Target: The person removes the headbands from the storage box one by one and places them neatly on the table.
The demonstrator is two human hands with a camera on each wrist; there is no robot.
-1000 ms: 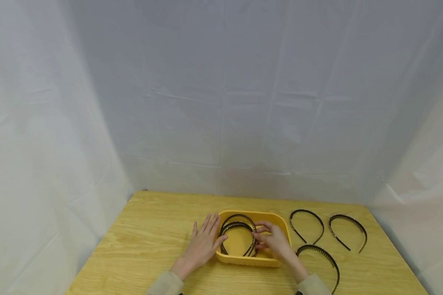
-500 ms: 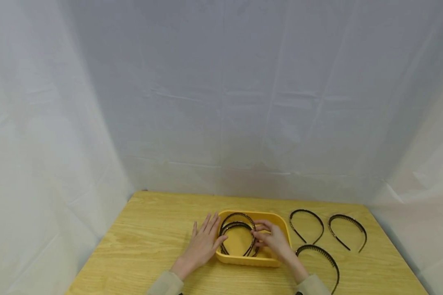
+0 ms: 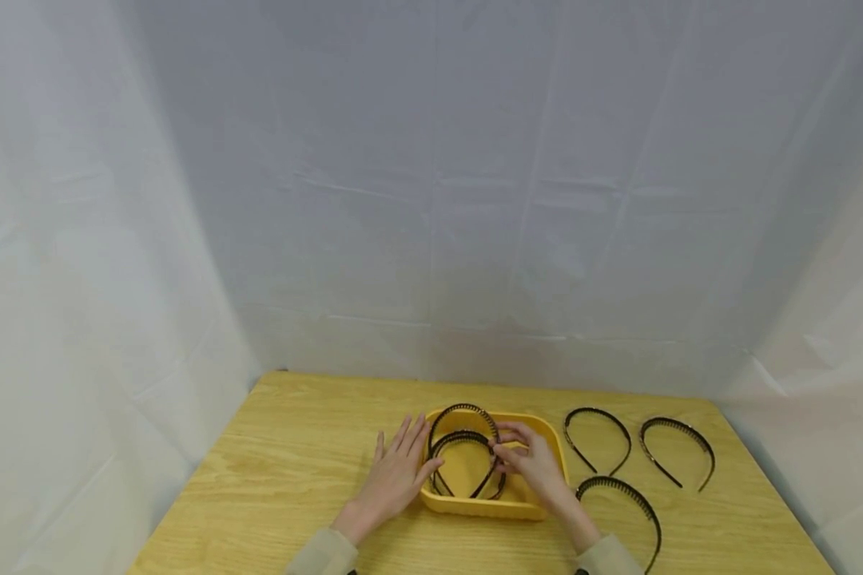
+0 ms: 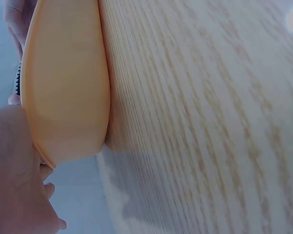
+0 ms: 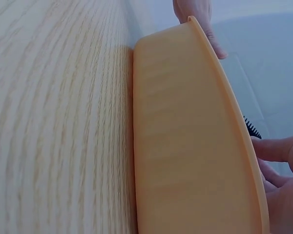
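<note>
A yellow tray [image 3: 546,435] sits on the wooden table [image 3: 295,455], holding black toothed headbands. My right hand [image 3: 528,463] pinches one black headband [image 3: 463,411] and holds it tilted up so that its arch rises above the tray's far rim. Another headband [image 3: 467,439] lies inside the tray. My left hand [image 3: 395,471] rests flat with straight fingers against the tray's left wall. The wrist views show the tray's outer wall [image 4: 63,83] [image 5: 185,146] close up, with fingertips [image 5: 276,148] over the rim.
Three more black headbands lie on the table to the right of the tray: one [image 3: 597,435] beside it, one [image 3: 679,451] farther right, one [image 3: 629,503] nearer me. White cloth hangs behind and at both sides. Bare wood lies left of the tray.
My right hand has lifted the pinched headband, whose arch now stands above the tray's far rim. The left hand has stayed put.
</note>
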